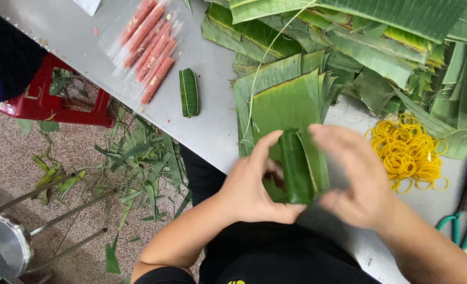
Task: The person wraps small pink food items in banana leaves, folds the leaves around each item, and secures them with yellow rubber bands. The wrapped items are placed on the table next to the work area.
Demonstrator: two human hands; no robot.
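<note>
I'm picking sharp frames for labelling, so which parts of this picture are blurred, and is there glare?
Head view: the right hand is smeared by motion blur; the left hand and the leaf roll between them are fairly sharp. The rubber bands and sausages read clearly. Light is soft and even; the metal table shows only a mild sheen.
</note>
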